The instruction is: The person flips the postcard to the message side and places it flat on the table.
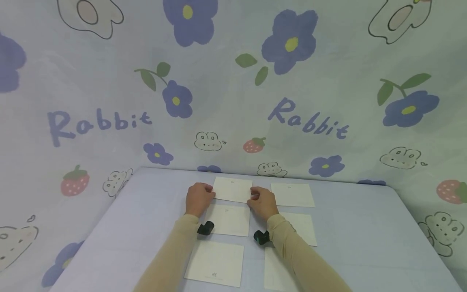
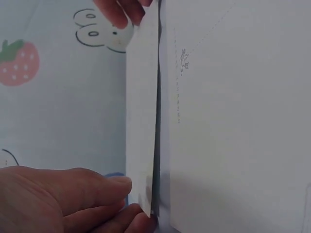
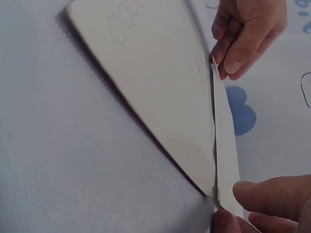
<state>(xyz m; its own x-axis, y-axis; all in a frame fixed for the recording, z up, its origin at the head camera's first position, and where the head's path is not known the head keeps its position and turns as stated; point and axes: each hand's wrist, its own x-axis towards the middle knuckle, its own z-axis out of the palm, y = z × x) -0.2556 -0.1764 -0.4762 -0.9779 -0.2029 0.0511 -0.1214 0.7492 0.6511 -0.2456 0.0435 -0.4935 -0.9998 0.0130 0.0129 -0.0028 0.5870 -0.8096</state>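
A white card (image 1: 232,189) with a tiny mark near its top edge is at the far end of the left column of cards. My left hand (image 1: 198,198) pinches its left edge, thumb on the upper face and fingers beneath. At the opposite edge, my right hand (image 1: 263,202) pinches the same card between thumb and fingers. In the left wrist view the held card (image 2: 142,111) appears nearly edge-on, tilted, with a dark gap beside it. Just nearer lies another white card (image 1: 228,221), flat, with faint dotted lines and a small drawing in the left wrist view.
More white cards lie on the pale table (image 1: 365,235): a front-left card (image 1: 215,263), a far-right card (image 1: 293,195), and two partly under my right forearm. A cloth (image 1: 226,89) printed with flowers and rabbits hangs behind the table. Dark wrist cameras (image 1: 206,228) sit on both wrists.
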